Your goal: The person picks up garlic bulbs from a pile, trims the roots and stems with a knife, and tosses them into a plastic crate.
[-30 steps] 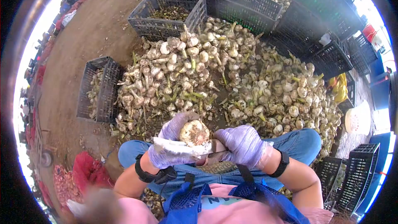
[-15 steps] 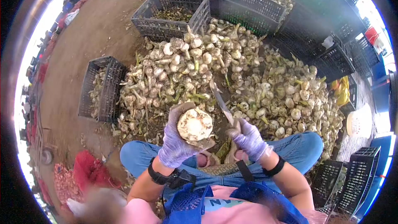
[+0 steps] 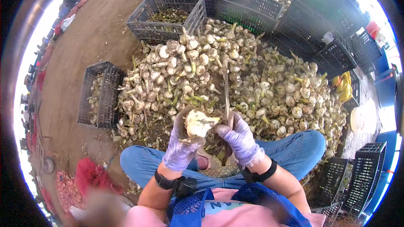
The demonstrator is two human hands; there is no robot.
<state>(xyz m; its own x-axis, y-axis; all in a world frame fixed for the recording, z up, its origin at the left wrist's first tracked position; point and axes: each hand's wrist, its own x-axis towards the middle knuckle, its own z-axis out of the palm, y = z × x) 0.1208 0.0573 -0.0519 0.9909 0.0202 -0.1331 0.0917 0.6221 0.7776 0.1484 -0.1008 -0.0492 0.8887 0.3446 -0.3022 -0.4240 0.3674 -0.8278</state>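
Observation:
Purple-and-white gloved, my left hand (image 3: 178, 145) is wrapped round a large pale garlic bulb (image 3: 197, 123). A short stub on the bulb points right, toward my other hand. My right hand (image 3: 240, 138), in a matching glove, grips a knife (image 3: 227, 94) by its handle. The long blade stands away from me, its tip overlapping the heap in this view. The right thumb is right beside the bulb's stub. Just beyond both hands lies a broad heap of garlic bulbs (image 3: 168, 75), many with stems.
A dark crate (image 3: 101, 94) with garlic stands at left. Behind the heap, another crate (image 3: 166, 29) holds trimmings. More garlic (image 3: 290, 88) spreads to the right, near a white bucket (image 3: 364, 117) and black crates (image 3: 365, 176). Red netting (image 3: 94, 176) lies at lower left.
My right hand has come left against the bulb, and the knife has swung more upright. The bulb has turned, so its stub now shows toward the right.

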